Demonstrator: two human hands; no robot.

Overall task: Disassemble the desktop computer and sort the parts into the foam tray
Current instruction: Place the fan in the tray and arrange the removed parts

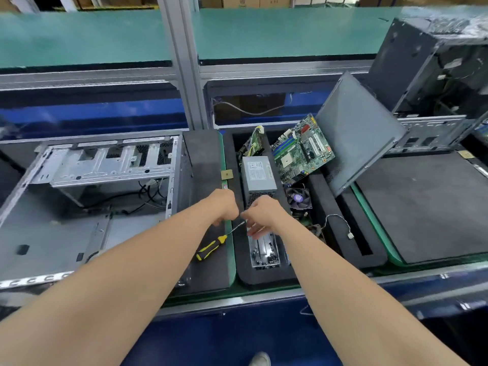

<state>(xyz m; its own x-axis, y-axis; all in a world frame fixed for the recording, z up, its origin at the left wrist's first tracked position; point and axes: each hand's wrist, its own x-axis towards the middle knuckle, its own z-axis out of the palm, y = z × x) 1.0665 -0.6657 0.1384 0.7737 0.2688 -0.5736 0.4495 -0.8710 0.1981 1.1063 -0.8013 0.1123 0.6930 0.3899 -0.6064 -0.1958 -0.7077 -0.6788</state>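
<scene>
The open desktop case lies on its side at the left, mostly stripped, with a few black cables inside. The black foam tray in the middle holds a grey power supply, a green motherboard, a cooler fan and a metal bracket with small parts in it. My left hand and my right hand meet fingertip to fingertip above the tray's left edge. The left fingers are curled downward; whether they hold anything is hidden. The right fingers hang blurred over the bracket. A yellow-and-black screwdriver lies on the foam below my hands.
A grey side panel leans against the tray's far right side. Another computer tower stands at the back right above a black foam pad. A small square chip sits left of the power supply. A loose white-plug cable lies in the tray.
</scene>
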